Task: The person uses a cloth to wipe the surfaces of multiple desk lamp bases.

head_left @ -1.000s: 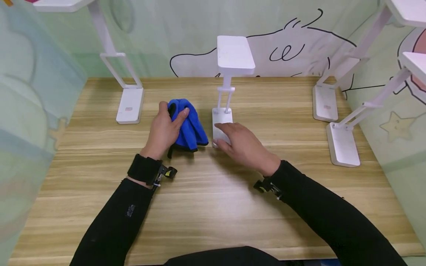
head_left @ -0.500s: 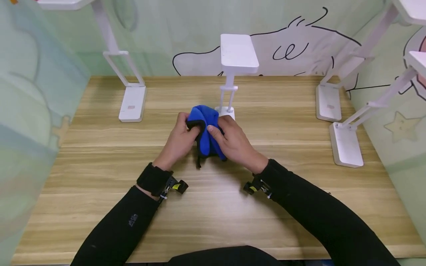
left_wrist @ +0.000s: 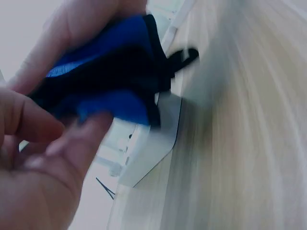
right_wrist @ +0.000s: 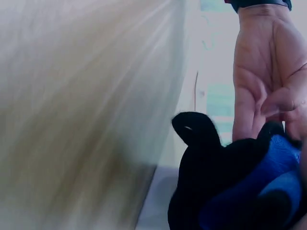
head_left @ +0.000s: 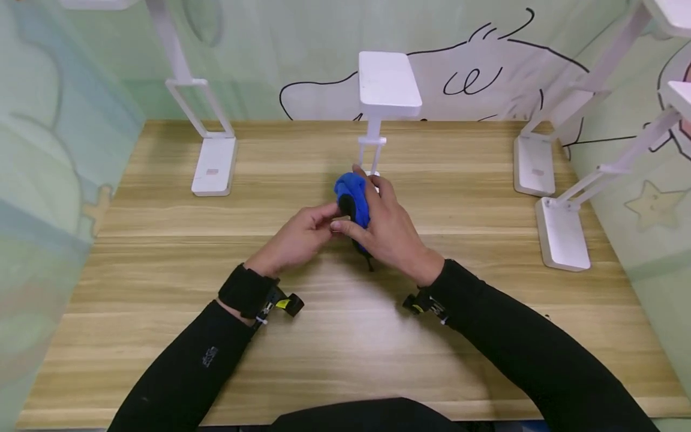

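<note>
One blue cloth point(head_left: 360, 207): likely light, soft; grasp folded bulk.
Right hand point(head_left: 393, 231): curled round cloth.
Left hand point(head_left: 299, 236): fingers loosely extended, gripping nothing.

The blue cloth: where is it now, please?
In the head view, the blue cloth is near the centre, held in the right hand close to the middle white lamp.

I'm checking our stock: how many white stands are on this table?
4: the left stand; the middle stand, partly hidden by the right hand and blue cloth; and, at the right, the rear stand and front stand. Others might be out of view.
</note>
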Demonstrator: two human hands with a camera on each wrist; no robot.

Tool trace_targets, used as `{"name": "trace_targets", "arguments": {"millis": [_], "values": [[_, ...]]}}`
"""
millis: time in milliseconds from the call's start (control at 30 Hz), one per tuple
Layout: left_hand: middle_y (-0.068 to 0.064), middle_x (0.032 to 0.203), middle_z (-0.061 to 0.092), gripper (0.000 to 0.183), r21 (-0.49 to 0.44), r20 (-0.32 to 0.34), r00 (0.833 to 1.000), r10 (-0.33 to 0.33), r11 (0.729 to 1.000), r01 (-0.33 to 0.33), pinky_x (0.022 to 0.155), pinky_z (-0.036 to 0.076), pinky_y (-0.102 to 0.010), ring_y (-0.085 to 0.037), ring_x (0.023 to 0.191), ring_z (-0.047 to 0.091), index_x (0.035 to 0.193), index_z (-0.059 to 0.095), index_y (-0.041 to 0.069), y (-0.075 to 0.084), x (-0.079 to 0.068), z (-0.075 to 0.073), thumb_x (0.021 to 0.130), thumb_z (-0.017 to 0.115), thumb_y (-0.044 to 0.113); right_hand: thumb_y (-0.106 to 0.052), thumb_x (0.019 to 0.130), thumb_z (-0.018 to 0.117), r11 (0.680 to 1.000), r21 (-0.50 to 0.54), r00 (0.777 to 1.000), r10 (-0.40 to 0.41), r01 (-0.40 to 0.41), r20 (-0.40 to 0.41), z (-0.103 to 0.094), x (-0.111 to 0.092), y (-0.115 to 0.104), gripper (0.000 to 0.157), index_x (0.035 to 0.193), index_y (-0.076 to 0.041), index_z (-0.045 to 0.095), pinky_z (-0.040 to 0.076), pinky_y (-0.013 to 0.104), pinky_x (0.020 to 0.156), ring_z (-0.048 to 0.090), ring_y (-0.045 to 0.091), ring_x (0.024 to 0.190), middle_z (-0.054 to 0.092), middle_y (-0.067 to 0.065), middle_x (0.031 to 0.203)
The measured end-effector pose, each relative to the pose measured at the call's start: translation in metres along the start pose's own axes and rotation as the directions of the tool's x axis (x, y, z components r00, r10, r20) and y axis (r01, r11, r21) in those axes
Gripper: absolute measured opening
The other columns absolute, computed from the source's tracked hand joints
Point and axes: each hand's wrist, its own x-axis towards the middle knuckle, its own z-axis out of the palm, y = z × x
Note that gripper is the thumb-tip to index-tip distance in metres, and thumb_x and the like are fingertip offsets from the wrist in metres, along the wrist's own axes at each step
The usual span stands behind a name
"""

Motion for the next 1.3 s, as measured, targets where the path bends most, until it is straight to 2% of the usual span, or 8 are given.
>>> {"name": "trace_targets", "arguments": {"millis": [133,300,367,533,700,800,1033,1300], "values": [[-0.009,0.135,0.059,0.046,0.332,-0.044,0.999,0.019,0.943,-0.003,0.093,0.050,-0.038,-0.019,0.109,0.060,0.137,0.054,0.011,-0.001,0.008,-0.004,0.095,0.040,-0.003,-0.028,0.091,0.061,0.995,-0.094,1.000,0.013,-0.014,-0.015,-0.013,0.006,0.016,0.068,0.148,-0.006,0.033,0.054,0.053,0.080,0.058,0.035,0.102,0.052,0.025,0.125],[-0.007,0.124,0.066,0.033,0.769,-0.047,0.998,0.050,0.640,0.004,0.095,0.048,-0.040,-0.021,0.104,0.060,0.122,0.065,0.010,-0.006,0.017,-0.006,0.093,0.050,0.005,-0.015,0.088,0.059,0.977,-0.172,0.991,0.115,-0.124,-0.062,-0.038,0.012,0.047,0.053,0.134,0.002,0.039,0.054,0.055,0.069,0.063,0.037,0.086,0.062,0.027,0.111],[-0.010,0.127,0.063,0.031,0.827,0.033,0.998,0.063,0.559,-0.062,0.105,0.042,-0.042,-0.024,0.121,0.053,0.123,0.064,0.007,-0.010,0.020,-0.005,0.093,0.057,0.010,-0.012,0.087,0.062,0.966,-0.237,0.995,0.086,-0.098,-0.059,-0.043,0.013,0.055,0.044,0.126,0.001,0.046,0.054,0.054,0.071,0.063,0.036,0.088,0.063,0.024,0.109],[-0.016,0.144,0.048,0.054,0.869,0.171,0.983,0.060,0.462,-0.179,0.110,0.037,-0.043,-0.031,0.139,0.033,0.137,0.052,0.004,-0.021,0.026,-0.005,0.090,0.067,0.028,-0.011,0.083,0.071,0.905,-0.384,0.983,-0.179,0.183,0.048,-0.029,0.024,0.054,0.042,0.123,-0.005,0.060,0.052,0.051,0.087,0.060,0.037,0.105,0.060,0.021,0.122],[-0.010,0.136,0.058,0.043,0.900,0.240,0.968,0.067,0.359,-0.248,0.094,0.050,-0.040,-0.025,0.120,0.054,0.132,0.058,0.008,-0.022,0.037,-0.004,0.094,0.063,0.026,-0.019,0.085,0.072,0.834,-0.446,0.945,-0.274,0.325,0.177,-0.006,0.038,0.053,0.042,0.124,-0.005,0.063,0.050,0.047,0.092,0.057,0.036,0.108,0.059,0.023,0.123],[-0.009,0.129,0.063,0.038,0.909,0.252,0.966,0.064,0.327,-0.259,0.084,0.054,-0.039,-0.023,0.105,0.062,0.130,0.059,0.009,-0.020,0.040,-0.002,0.095,0.062,0.023,-0.027,0.086,0.072,0.817,-0.472,0.942,-0.249,0.330,0.227,-0.006,0.038,0.056,0.044,0.124,-0.007,0.064,0.051,0.048,0.088,0.057,0.037,0.106,0.060,0.024,0.119],[-0.018,0.138,0.055,0.043,0.918,0.265,0.960,0.087,0.282,-0.278,0.092,0.052,-0.043,-0.030,0.127,0.049,0.135,0.055,0.005,-0.016,0.039,-0.001,0.094,0.062,0.019,-0.019,0.083,0.073,0.824,-0.518,0.970,-0.146,0.229,0.197,-0.027,0.029,0.057,0.033,0.114,-0.010,0.066,0.055,0.048,0.069,0.059,0.035,0.083,0.060,0.023,0.101],[-0.006,0.106,0.070,0.026,0.903,0.245,0.966,0.084,0.342,-0.259,0.076,0.055,-0.037,-0.019,0.092,0.064,0.120,0.062,0.010,-0.019,0.039,-0.001,0.095,0.061,0.018,-0.021,0.085,0.072,0.843,-0.406,0.929,-0.263,0.353,0.261,-0.009,0.041,0.055,0.038,0.120,-0.008,0.066,0.053,0.047,0.076,0.058,0.034,0.092,0.059,0.023,0.108]]}}
